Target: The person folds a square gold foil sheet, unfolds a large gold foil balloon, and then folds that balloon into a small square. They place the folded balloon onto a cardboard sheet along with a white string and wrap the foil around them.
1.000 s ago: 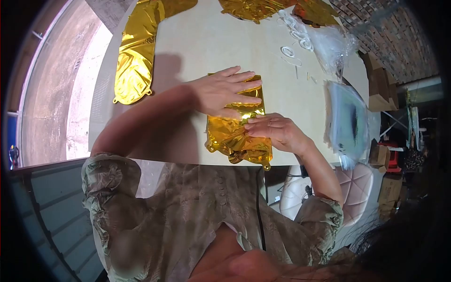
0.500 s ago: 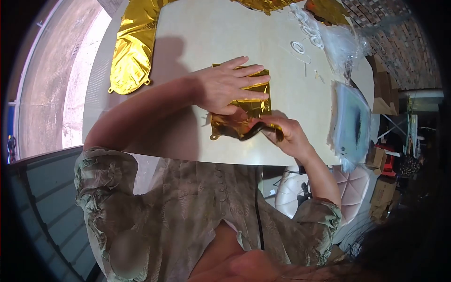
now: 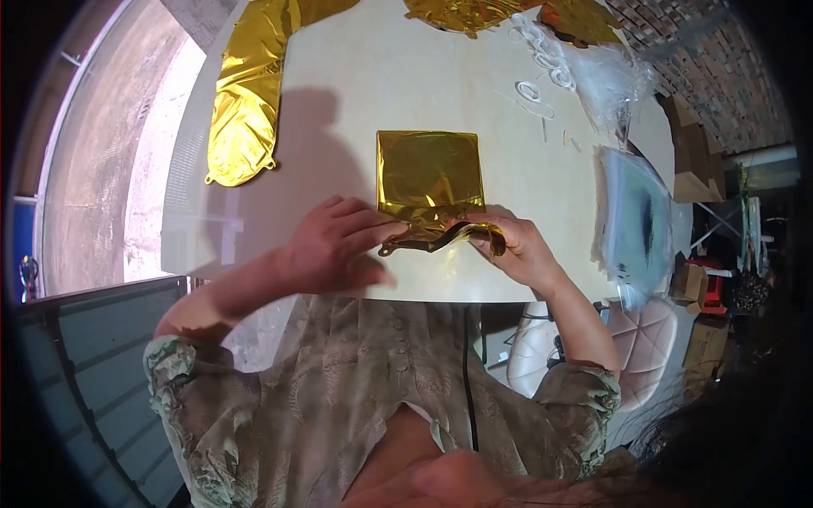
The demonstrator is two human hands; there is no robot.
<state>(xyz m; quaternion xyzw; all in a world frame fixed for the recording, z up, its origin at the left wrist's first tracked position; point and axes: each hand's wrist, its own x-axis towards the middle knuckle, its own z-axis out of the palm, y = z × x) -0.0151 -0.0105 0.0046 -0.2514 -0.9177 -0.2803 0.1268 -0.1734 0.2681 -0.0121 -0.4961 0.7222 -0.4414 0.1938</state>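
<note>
A folded gold foil balloon point(image 3: 429, 175) lies flat on the pale table point(image 3: 381, 85), its near end curled up off the surface. My right hand point(image 3: 512, 245) pinches that raised near edge at the right. My left hand point(image 3: 334, 244) rests at the table's near edge with its fingertips touching the left part of the same curled edge. The far part of the balloon lies uncovered.
A long gold foil balloon point(image 3: 246, 93) lies at the table's left. More gold foil point(image 3: 474, 13) sits at the far edge. White ribbon loops point(image 3: 538, 59), clear plastic bags point(image 3: 605, 80) and a stack of plastic sleeves point(image 3: 635, 220) lie to the right. Cardboard boxes point(image 3: 690, 169) stand beyond.
My left hand has lifted off the top of the folded balloon and drawn back to its near edge. My right hand keeps the near edge curled up.
</note>
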